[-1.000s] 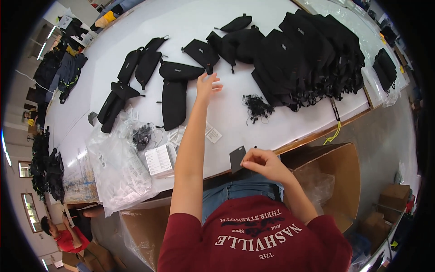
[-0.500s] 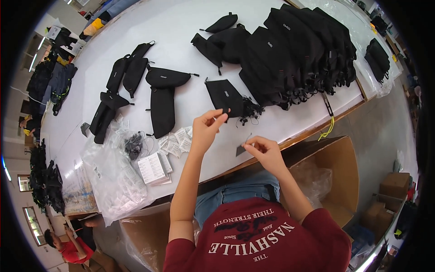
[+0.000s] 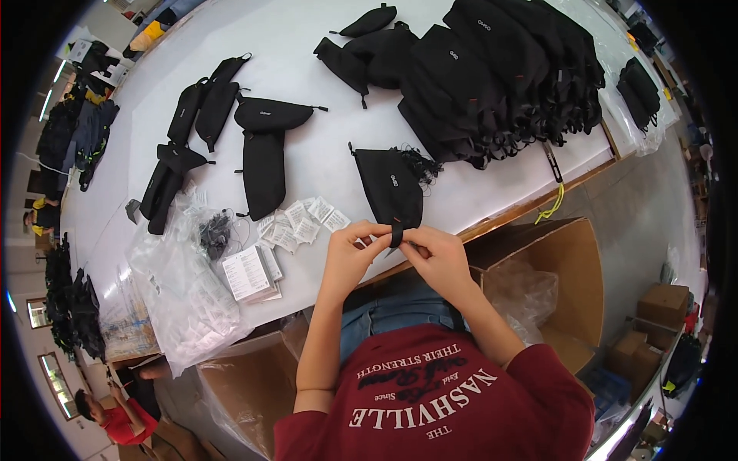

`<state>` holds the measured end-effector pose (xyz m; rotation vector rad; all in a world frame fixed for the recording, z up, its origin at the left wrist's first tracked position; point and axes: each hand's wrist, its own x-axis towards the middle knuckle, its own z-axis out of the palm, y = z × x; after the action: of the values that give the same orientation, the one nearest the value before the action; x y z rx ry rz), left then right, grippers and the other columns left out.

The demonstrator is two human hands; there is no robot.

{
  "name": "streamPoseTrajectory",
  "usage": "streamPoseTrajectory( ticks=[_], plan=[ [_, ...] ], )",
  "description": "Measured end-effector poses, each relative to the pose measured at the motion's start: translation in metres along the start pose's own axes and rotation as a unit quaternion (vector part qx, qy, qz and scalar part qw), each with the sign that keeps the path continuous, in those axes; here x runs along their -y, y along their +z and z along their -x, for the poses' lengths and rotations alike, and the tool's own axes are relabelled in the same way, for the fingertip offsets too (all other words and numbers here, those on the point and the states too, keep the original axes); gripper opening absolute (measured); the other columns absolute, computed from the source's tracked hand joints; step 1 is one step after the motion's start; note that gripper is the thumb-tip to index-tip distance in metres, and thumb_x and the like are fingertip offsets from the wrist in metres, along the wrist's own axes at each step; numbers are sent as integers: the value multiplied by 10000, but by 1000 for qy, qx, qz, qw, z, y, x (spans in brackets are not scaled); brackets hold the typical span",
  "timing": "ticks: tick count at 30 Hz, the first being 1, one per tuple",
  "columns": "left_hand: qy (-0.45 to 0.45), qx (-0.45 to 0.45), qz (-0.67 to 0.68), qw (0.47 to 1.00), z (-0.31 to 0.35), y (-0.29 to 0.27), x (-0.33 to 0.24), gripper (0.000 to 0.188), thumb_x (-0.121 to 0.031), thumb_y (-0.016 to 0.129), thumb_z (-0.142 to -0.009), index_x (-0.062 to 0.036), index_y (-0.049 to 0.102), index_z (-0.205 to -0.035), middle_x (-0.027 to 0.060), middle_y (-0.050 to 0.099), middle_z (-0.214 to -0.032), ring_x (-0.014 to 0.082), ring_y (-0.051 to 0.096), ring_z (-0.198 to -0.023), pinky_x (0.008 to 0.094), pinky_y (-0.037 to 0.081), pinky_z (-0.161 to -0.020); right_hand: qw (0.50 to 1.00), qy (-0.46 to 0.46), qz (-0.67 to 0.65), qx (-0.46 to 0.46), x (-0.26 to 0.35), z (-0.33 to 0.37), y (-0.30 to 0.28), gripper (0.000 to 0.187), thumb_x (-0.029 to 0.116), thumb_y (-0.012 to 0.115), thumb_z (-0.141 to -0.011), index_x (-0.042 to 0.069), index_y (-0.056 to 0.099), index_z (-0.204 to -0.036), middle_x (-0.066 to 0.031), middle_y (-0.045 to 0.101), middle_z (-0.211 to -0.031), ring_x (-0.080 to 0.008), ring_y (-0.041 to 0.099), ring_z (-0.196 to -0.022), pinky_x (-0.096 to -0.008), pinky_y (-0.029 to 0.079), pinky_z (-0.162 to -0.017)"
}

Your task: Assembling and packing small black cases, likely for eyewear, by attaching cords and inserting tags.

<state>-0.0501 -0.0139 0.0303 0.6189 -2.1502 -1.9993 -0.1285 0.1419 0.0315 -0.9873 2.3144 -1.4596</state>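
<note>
- The left hand (image 3: 357,250) and right hand (image 3: 438,253) meet at the tabletop's (image 3: 330,169) near edge, their fingertips pinched on the black strap loop (image 3: 397,233) from either side, probably to steady so small a part.
- A dark sliver shows below the fingers; it is too covered to identify, and I cannot tell which hand has it.
- The loop is at the near, narrow end of a black zip pouch (image 3: 390,187), which lies on the tabletop straight in front of the person; pointing that end toward the body likely spares reaching, while the surface bears the pouch's weight.
- A tangle of thin black cords (image 3: 421,165) lies against the pouch's right side, seemingly within easy reach of the right hand.
- Beyond it, a heap of black pouches (image 3: 500,84) overlaps in layers, perhaps to save room.
- To the left, more pouches (image 3: 265,173) lie loosely grouped, apart from the heap.
- White sachets (image 3: 304,223) and stacked printed cards (image 3: 250,274) sit near the left hand, beside a clear plastic bag (image 3: 181,284).
</note>
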Motion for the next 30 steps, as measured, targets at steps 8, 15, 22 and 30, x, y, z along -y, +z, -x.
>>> streamPoseTrajectory(
  ticks=[8,15,22,30],
  plan=[
    [119,-161,126,972,13,5,0,42,-38,582,-906,-8,562,-928,31,594,-813,65,505,-632,194,403,-540,961,98,-259,17,1,-4,1,90,79,627,-886,40,583,-954,34,502,-697,-28,482,-645,-229,400,-587],
    [44,-57,262,962,30,-3,-12,73,-61,576,-919,-1,544,-947,5,543,-626,47,463,-499,195,328,-452,893,122,-427,76,-1,-1,-17,109,40,596,-901,60,517,-974,-25,600,-834,-73,527,-744,-205,428,-727],
    [-16,-32,200,979,33,0,-21,101,-68,637,-885,13,628,-944,-49,493,-530,16,414,-436,177,308,-423,879,143,-446,89,5,-2,-18,108,81,614,-903,63,523,-958,-104,692,-898,-68,527,-651,-179,411,-601],
    [-9,-33,191,981,34,8,-19,114,-73,667,-866,13,670,-940,-103,339,-519,-13,344,-470,177,392,-455,873,181,-453,30,5,0,-4,82,96,643,-891,17,620,-893,-59,672,-769,-60,527,-541,-183,387,-485]
  ],
)
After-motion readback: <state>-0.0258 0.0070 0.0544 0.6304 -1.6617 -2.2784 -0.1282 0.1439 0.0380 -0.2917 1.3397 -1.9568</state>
